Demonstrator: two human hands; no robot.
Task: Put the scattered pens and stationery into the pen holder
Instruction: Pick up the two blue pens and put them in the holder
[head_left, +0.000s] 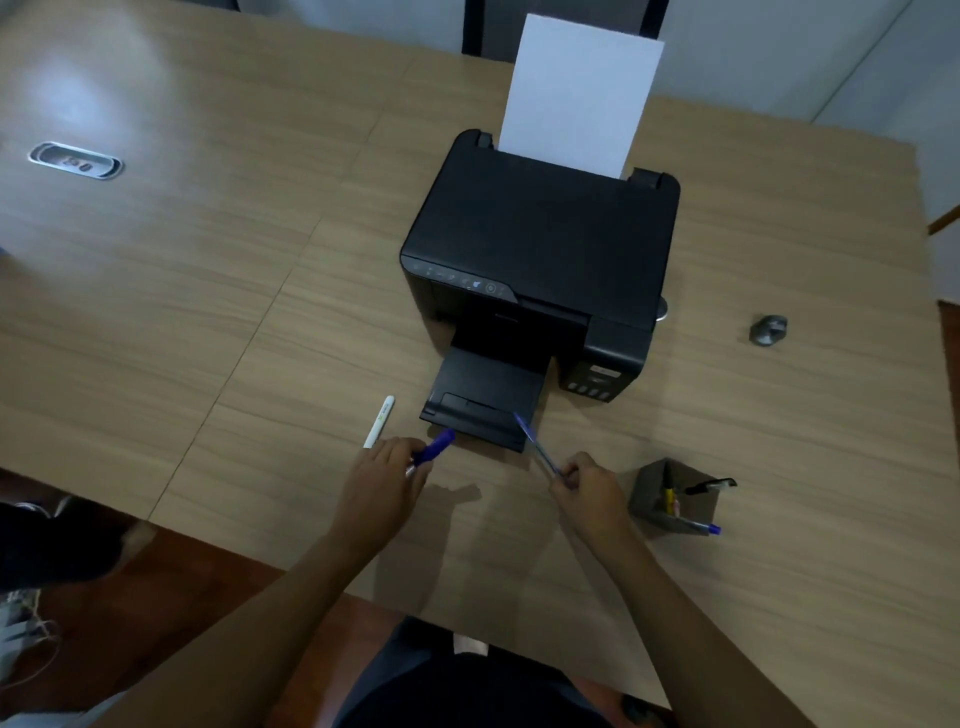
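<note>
My left hand (387, 486) grips a thick blue marker (435, 448) that points up and right toward the printer tray. My right hand (587, 491) pinches the lower end of a thin blue pen (535, 441), which slants up to the left over the tray's corner. A white pen (380, 420) lies on the table just left of my left hand. The grey pen holder (644, 499) stands to the right of my right hand, with a black pen, a yellow one and a blue-capped pen inside it.
A black printer (540, 249) with a white sheet in its feeder sits in the middle of the wooden table (208, 291), its output tray (483, 400) reaching toward my hands. A small grey object (769, 330) lies at the far right. A metal cable port (75, 161) is at the far left.
</note>
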